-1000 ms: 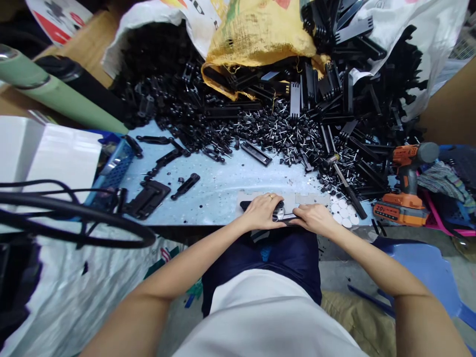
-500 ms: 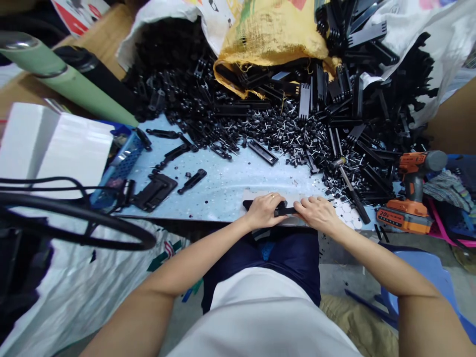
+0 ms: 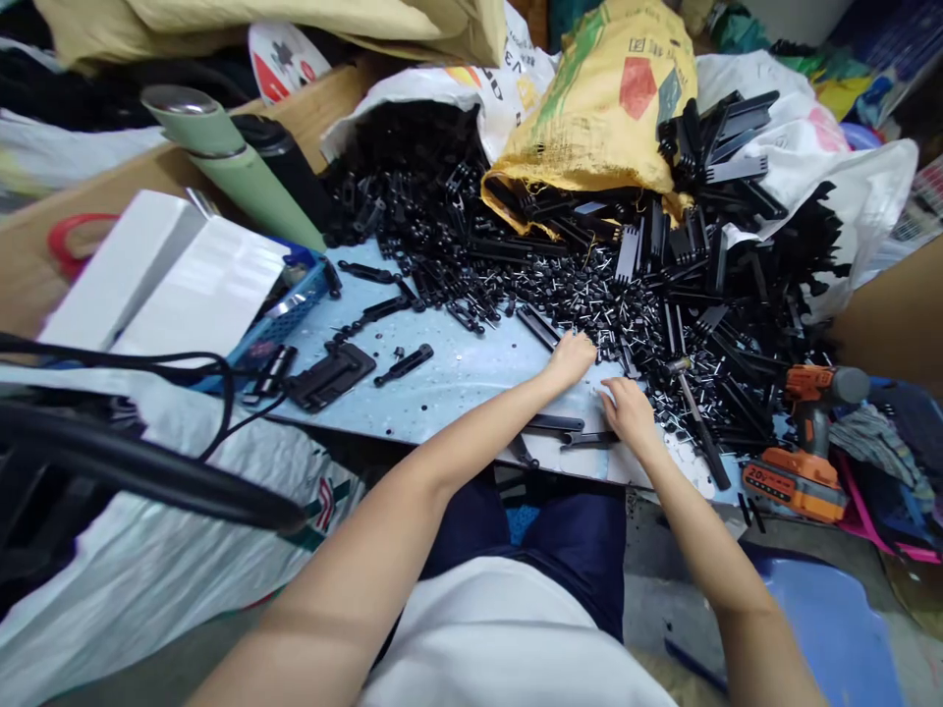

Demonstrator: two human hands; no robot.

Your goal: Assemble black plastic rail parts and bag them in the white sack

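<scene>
My left hand (image 3: 572, 357) reaches forward to the near edge of a heap of small black pins with metal shafts (image 3: 589, 290); its fingers are curled into the heap. My right hand (image 3: 626, 407) rests just right of it on the pale blue tabletop (image 3: 449, 378), fingers bent in a pinch at the pins. What either hand holds is hidden. Two long black plastic strips (image 3: 554, 424) (image 3: 589, 439) lie loose on the table's near edge, between my forearms.
Black plastic parts spill from a yellow sack (image 3: 604, 108) and white sacks (image 3: 803, 157) at the back. A hammer (image 3: 696, 422) and an orange cordless drill (image 3: 806, 432) lie to the right. A black hinge piece (image 3: 328, 373), a blue basket (image 3: 284, 309), a white box (image 3: 177, 275) and a green bottle (image 3: 236, 162) are left.
Both hands let go of the black strip at the table's near edge and moved forward to the pin heap. The camera tilted up and shifted, showing more of the sacks.
</scene>
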